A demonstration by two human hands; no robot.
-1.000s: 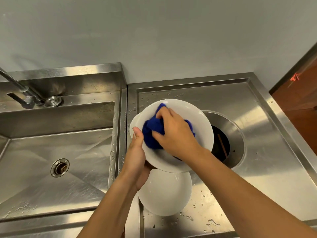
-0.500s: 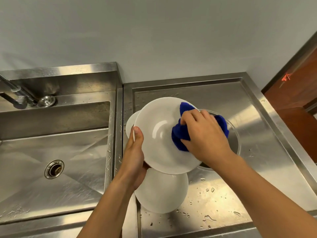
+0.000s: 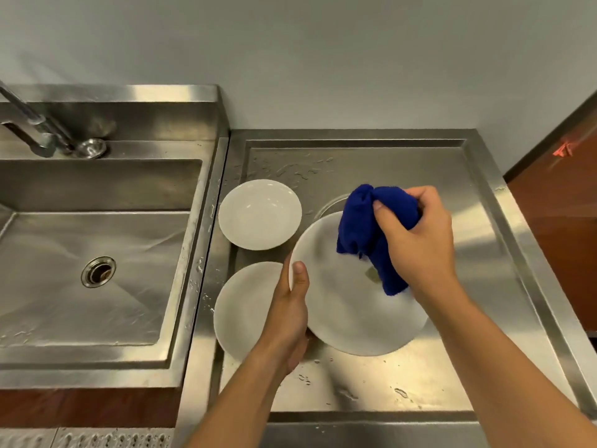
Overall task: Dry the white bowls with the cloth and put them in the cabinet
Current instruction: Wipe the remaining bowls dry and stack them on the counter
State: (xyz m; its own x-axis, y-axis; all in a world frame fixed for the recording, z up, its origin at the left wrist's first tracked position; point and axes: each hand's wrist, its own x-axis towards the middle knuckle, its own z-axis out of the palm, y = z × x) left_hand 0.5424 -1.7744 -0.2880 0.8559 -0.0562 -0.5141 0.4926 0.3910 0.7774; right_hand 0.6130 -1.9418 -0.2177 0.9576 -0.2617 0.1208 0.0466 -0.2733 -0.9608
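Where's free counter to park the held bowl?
Free: the wet right strip of the steel drainboard between the right hand and the raised right edge, and the front strip near the person, also wet. Crowded: the left side, where two white bowls sit by the left hand. The held bowl hides the round opening.

Grey wall point(image 3: 323, 53) behind steel counter point(image 3: 484, 367) and sink point(image 3: 97, 253).
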